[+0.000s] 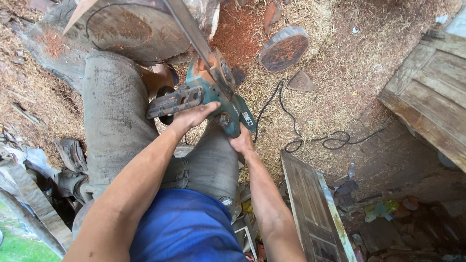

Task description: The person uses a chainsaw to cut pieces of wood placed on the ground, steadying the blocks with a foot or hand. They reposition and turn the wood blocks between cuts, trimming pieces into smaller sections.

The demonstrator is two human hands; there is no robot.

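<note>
head view showed a teal electric chainsaw point(213, 94) resting on the person's knee. left hand point(194, 116) clamped its body, right hand point(241, 142) gripped underneath. it looked heavy, rigid, bar-sharp; best held by the housing.

The long grey metal guide bar point(187, 26) of the teal electric chainsaw point(216, 94) runs out past the top edge, its tip unseen. Below the chainsaw, the right hand point(241, 142) has its fingertips tucked behind the body, so its grip is unclear. The black power cord point(310, 140) disappears behind the chainsaw.
</note>
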